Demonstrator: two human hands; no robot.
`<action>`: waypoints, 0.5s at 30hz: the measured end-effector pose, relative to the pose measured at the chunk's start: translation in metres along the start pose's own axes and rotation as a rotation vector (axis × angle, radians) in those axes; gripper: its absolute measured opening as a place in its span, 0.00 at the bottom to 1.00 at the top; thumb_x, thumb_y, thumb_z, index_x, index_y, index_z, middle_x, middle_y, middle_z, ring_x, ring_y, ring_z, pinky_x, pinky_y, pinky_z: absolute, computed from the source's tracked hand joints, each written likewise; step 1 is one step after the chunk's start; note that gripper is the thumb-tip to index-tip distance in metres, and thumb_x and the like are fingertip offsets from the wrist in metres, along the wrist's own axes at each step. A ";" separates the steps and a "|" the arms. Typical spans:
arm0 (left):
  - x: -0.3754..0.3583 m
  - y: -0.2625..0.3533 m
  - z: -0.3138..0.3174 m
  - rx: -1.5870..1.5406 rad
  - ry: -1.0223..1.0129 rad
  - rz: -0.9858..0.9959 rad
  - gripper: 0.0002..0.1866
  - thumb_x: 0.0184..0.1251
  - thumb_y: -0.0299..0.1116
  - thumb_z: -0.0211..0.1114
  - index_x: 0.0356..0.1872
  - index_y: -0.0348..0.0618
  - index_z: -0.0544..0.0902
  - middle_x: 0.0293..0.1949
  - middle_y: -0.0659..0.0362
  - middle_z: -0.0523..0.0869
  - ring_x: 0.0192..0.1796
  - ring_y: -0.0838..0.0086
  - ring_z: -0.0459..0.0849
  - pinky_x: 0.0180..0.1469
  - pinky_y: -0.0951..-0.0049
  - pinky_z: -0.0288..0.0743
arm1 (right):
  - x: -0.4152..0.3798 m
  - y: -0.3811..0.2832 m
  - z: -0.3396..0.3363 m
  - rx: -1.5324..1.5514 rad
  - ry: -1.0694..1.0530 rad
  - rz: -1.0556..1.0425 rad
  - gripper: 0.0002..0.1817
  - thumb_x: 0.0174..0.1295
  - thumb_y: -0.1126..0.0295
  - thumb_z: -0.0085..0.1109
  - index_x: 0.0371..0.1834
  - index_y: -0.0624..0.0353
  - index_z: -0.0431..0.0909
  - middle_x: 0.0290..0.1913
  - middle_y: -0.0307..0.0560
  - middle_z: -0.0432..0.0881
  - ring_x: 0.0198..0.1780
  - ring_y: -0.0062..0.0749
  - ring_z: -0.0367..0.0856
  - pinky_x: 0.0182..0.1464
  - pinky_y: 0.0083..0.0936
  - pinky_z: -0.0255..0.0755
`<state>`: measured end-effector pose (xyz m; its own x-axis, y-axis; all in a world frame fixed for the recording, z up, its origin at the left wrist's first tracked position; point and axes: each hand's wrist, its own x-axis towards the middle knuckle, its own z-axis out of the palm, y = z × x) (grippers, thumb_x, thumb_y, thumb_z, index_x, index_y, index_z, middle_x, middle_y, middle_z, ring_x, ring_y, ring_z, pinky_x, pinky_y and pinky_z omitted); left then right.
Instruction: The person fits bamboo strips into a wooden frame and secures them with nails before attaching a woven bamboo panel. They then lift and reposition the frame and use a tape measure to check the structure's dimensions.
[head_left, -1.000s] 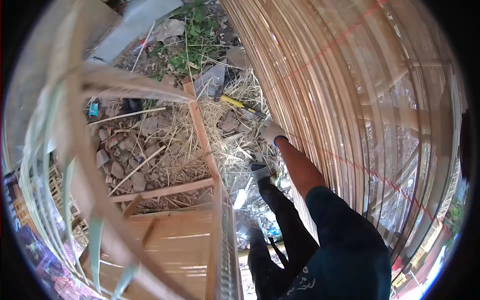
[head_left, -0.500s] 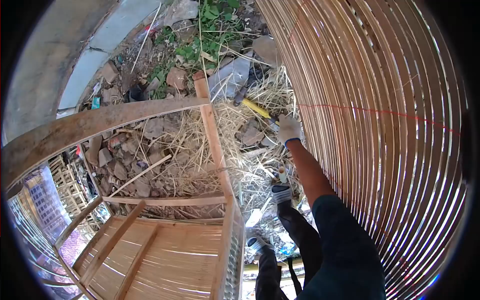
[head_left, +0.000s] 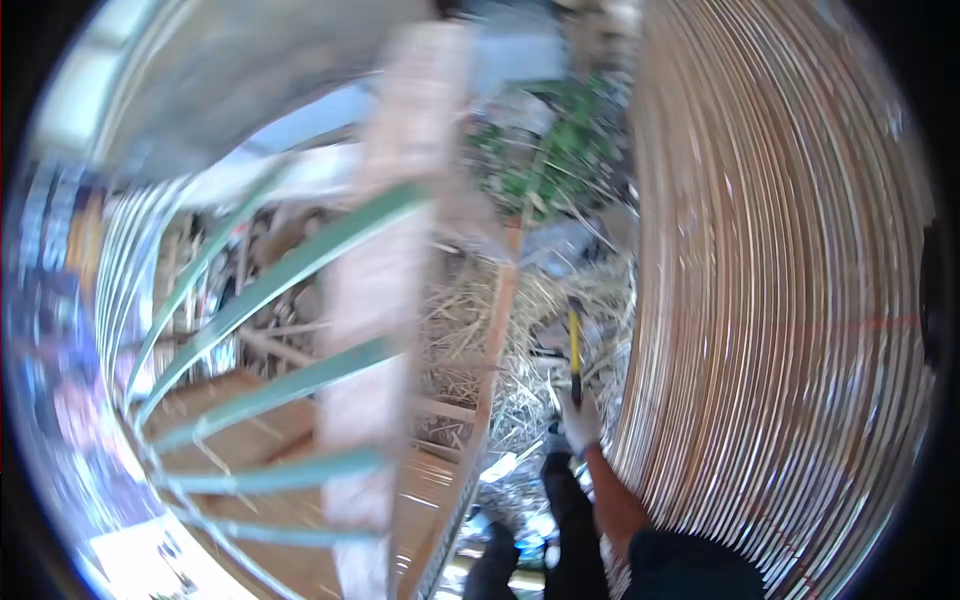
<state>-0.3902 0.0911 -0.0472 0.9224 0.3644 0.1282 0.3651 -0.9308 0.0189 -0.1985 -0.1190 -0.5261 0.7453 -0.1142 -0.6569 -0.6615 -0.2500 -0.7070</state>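
Note:
My right hand [head_left: 580,422], in a pale glove, is closed round the dark lower end of a hammer [head_left: 575,345] with a yellow handle. The hammer stands head-up in the picture, over straw and rubble, just left of a large slatted wall [head_left: 760,260]. My left hand does not show. A wide wooden post [head_left: 385,290], blurred by motion, crosses the left-middle of the view, with green strips [head_left: 300,255] reaching leftward from it.
A thin wooden upright [head_left: 497,330] stands left of the hammer. Slatted panels [head_left: 270,400] lie at the lower left. Green plants [head_left: 560,150] and rubble are at the top. My dark-clothed legs [head_left: 570,510] are below the hand.
The view has shifted, bringing the blurred post and green strips into sight. My right hand and the hammer now sit lower in the picture, and the hammer has turned from slanting to nearly vertical.

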 end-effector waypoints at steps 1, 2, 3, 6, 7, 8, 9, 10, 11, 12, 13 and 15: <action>-0.001 -0.006 0.000 0.042 -0.067 0.070 0.35 0.74 0.44 0.68 0.71 0.28 0.70 0.52 0.40 0.84 0.56 0.42 0.84 0.69 0.30 0.68 | -0.040 -0.010 0.000 0.130 0.012 0.005 0.22 0.74 0.49 0.63 0.43 0.61 0.78 0.22 0.38 0.77 0.20 0.26 0.80 0.20 0.29 0.73; 0.006 0.001 -0.005 -0.052 -0.118 0.048 0.35 0.71 0.43 0.69 0.71 0.28 0.71 0.52 0.40 0.84 0.53 0.43 0.84 0.69 0.31 0.67 | -0.092 -0.056 -0.008 0.231 -0.039 0.124 0.21 0.75 0.51 0.64 0.45 0.60 0.77 0.24 0.35 0.74 0.20 0.22 0.76 0.21 0.27 0.73; 0.021 0.003 -0.011 -0.153 -0.164 0.042 0.36 0.69 0.42 0.71 0.70 0.28 0.71 0.52 0.41 0.84 0.51 0.44 0.83 0.69 0.32 0.67 | -0.120 -0.051 -0.001 0.288 -0.017 0.104 0.17 0.75 0.55 0.63 0.47 0.60 0.76 0.27 0.36 0.75 0.21 0.21 0.75 0.21 0.24 0.72; 0.027 0.003 -0.018 -0.255 -0.171 -0.011 0.33 0.58 0.36 0.75 0.64 0.28 0.77 0.59 0.36 0.84 0.62 0.43 0.84 0.67 0.40 0.73 | -0.195 -0.027 -0.009 0.381 -0.057 0.065 0.13 0.74 0.62 0.63 0.50 0.59 0.74 0.32 0.39 0.77 0.25 0.19 0.75 0.24 0.21 0.72; 0.040 0.000 -0.023 -0.364 -0.090 0.017 0.34 0.48 0.34 0.78 0.59 0.32 0.80 0.51 0.43 0.87 0.51 0.48 0.87 0.61 0.45 0.76 | -0.198 -0.026 -0.013 0.518 -0.132 0.029 0.15 0.74 0.64 0.64 0.54 0.62 0.74 0.37 0.41 0.78 0.30 0.19 0.77 0.26 0.22 0.73; 0.042 -0.002 -0.031 -0.417 -0.108 0.008 0.34 0.52 0.34 0.79 0.62 0.37 0.79 0.56 0.47 0.85 0.57 0.53 0.84 0.58 0.51 0.74 | -0.189 -0.009 -0.019 0.368 -0.046 0.009 0.19 0.74 0.62 0.64 0.58 0.63 0.73 0.39 0.42 0.79 0.33 0.21 0.78 0.27 0.24 0.74; 0.040 -0.002 -0.035 -0.452 -0.088 0.005 0.33 0.53 0.37 0.78 0.61 0.37 0.81 0.55 0.47 0.86 0.54 0.50 0.85 0.62 0.49 0.74 | -0.189 -0.019 -0.023 0.232 0.072 -0.088 0.15 0.74 0.61 0.62 0.53 0.60 0.74 0.35 0.39 0.76 0.27 0.21 0.75 0.25 0.24 0.73; 0.035 -0.003 -0.036 -0.490 -0.058 -0.010 0.31 0.55 0.39 0.78 0.61 0.40 0.81 0.58 0.48 0.85 0.57 0.52 0.83 0.65 0.50 0.71 | -0.188 -0.033 -0.023 0.109 0.199 -0.193 0.12 0.74 0.61 0.61 0.48 0.57 0.74 0.30 0.36 0.74 0.22 0.21 0.72 0.23 0.24 0.71; 0.029 -0.010 -0.030 -0.508 0.005 0.039 0.30 0.58 0.39 0.76 0.63 0.41 0.80 0.58 0.48 0.84 0.59 0.53 0.83 0.67 0.52 0.69 | -0.186 -0.039 -0.031 0.108 0.112 -0.097 0.12 0.75 0.60 0.60 0.45 0.57 0.75 0.28 0.37 0.74 0.21 0.22 0.72 0.23 0.26 0.71; 0.030 -0.015 -0.033 -0.554 0.042 0.074 0.31 0.60 0.40 0.74 0.64 0.41 0.79 0.58 0.49 0.83 0.60 0.53 0.81 0.67 0.52 0.70 | -0.185 -0.046 -0.043 0.105 0.031 0.010 0.13 0.75 0.58 0.60 0.43 0.57 0.75 0.27 0.37 0.74 0.20 0.24 0.72 0.22 0.27 0.71; 0.025 -0.018 -0.024 -0.597 -0.027 0.081 0.32 0.62 0.40 0.74 0.66 0.40 0.77 0.61 0.47 0.81 0.62 0.52 0.79 0.66 0.51 0.70 | -0.184 -0.052 -0.050 0.111 -0.049 0.113 0.14 0.75 0.57 0.60 0.41 0.57 0.75 0.25 0.37 0.74 0.19 0.25 0.71 0.21 0.28 0.71; 0.012 -0.027 -0.039 -0.717 0.077 0.119 0.30 0.64 0.39 0.72 0.65 0.38 0.77 0.63 0.44 0.80 0.63 0.49 0.78 0.64 0.50 0.72 | -0.219 -0.056 -0.062 0.018 -0.018 -0.001 0.15 0.76 0.57 0.59 0.38 0.56 0.75 0.22 0.37 0.72 0.17 0.27 0.70 0.19 0.29 0.71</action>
<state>-0.3938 0.1190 -0.0075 0.9294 0.2815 0.2386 0.0665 -0.7638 0.6421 -0.3193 -0.1395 -0.3268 0.7444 -0.0967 -0.6608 -0.6624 -0.2327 -0.7121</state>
